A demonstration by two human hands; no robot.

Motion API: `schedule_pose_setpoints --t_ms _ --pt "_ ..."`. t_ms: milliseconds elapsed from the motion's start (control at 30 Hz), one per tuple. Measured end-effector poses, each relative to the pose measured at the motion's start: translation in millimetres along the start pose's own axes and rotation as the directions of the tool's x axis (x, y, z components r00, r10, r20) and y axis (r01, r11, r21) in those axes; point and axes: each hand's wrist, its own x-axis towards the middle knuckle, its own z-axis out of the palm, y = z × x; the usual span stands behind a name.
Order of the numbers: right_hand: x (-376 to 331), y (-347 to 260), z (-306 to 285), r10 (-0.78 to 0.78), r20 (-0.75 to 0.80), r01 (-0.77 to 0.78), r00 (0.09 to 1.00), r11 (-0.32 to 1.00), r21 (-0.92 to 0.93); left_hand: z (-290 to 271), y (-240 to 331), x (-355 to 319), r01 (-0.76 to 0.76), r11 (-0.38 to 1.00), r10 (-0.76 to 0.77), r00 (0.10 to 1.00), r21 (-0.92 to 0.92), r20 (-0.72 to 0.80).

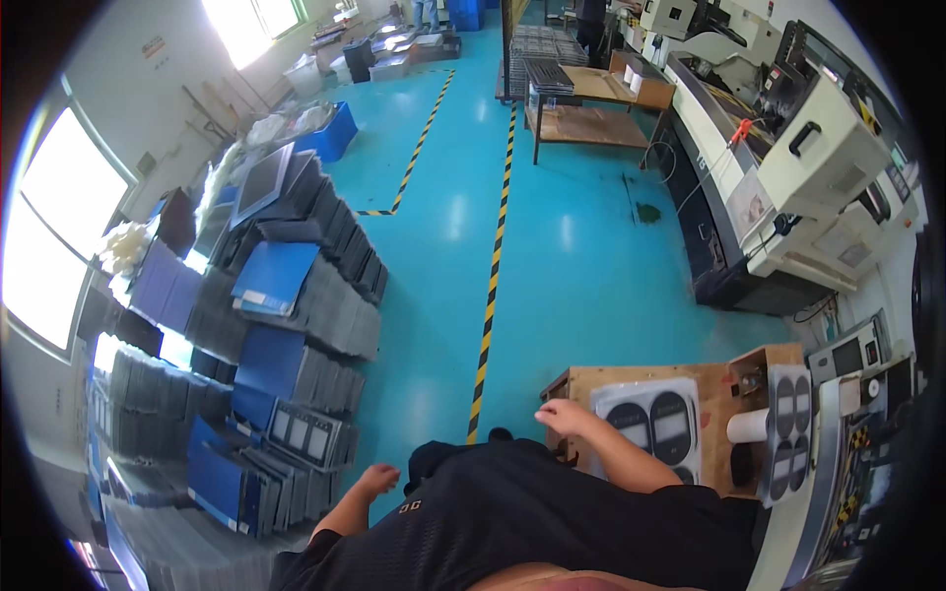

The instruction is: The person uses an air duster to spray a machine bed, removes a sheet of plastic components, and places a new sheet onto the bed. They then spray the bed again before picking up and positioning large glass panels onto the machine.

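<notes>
Wooden bench (714, 386), two dark oval panels (652, 426), right hand (564, 418) beside.

Small wooden bench (724, 386) has a clear bag of dark oval parts (650, 422), a white roll (747, 426) and another sheet of ovals (788, 419) on it.

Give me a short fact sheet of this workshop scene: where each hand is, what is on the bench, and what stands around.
left hand: hangs free, fingers curled, holding nothing, beside stacked grey trays
right hand: rests at the near edge of the wooden bench, apparently holding nothing
on the bench: clear sheet of dark oval parts, a white roll
floor: teal, with a yellow-black striped line
right side: large cream machine
left side: heaps of blue and grey trays by bright windows
</notes>
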Motion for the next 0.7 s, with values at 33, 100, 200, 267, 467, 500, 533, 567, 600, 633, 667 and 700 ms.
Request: schedule_pose_setpoints --t_ms 33,100,200,267,467,500,533,567,600,633,667,700 --pt "23 1 -26 0.038 -0.009 -0.038 0.999 0.999 -0.009 0 10 6 0.039 0.997 -0.041 0.999 0.072 0.023" --pt "65 21 -66 0.085 -0.087 -0.092 0.993 0.993 -0.072 -15 28 39 0.073 0.986 -0.08 0.996 0.152 0.042" --pt "134 59 -116 0.166 -0.189 -0.174 0.968 0.984 -0.027 -56 7 89 -0.103 0.983 0.087 0.99 0.149 0.113" --pt "174 100 -139 0.257 -0.217 -0.253 0.942 0.966 0.05 -55 62 150 -0.235 0.964 0.213 0.962 0.121 0.169" --pt "239 143 -183 0.734 0.07 -0.731 0.675 0.655 0.191 -145 280 331 -0.467 0.874 0.422 0.865 0.13 0.27" --pt "251 133 -199 0.701 0.061 -0.702 0.711 0.702 0.117 -167 354 378 -0.322 0.775 0.16 0.933 0.544 0.323" --pt "259 137 -208 0.729 0.035 -0.726 0.684 0.674 0.136 -170 453 396 -0.053 0.865 -0.008 0.993 0.499 0.119" --pt "273 138 -214 0.67 -0.003 -0.655 0.742 0.727 0.207 -191 513 414 -0.336 0.719 0.348 0.932 0.608 0.105" --pt "287 138 -220 0.609 -0.043 -0.578 0.792 0.77 0.271 -205 570 436 -0.38 0.754 0.437 0.899 0.535 0.023" --pt "306 134 -230 0.611 -0.027 -0.581 0.791 0.764 0.279 -222 617 461 -0.492 0.7 0.562 0.827 0.517 0.025" --pt "331 130 -244 0.577 0.046 -0.555 0.815 0.756 0.348 -237 656 489 -0.525 0.743 0.585 0.811 0.415 -0.021" --pt "358 129 -264 0.532 0.11 -0.526 0.84 0.747 0.406 -246 692 514 -0.561 0.772 0.606 0.791 0.3 -0.08"
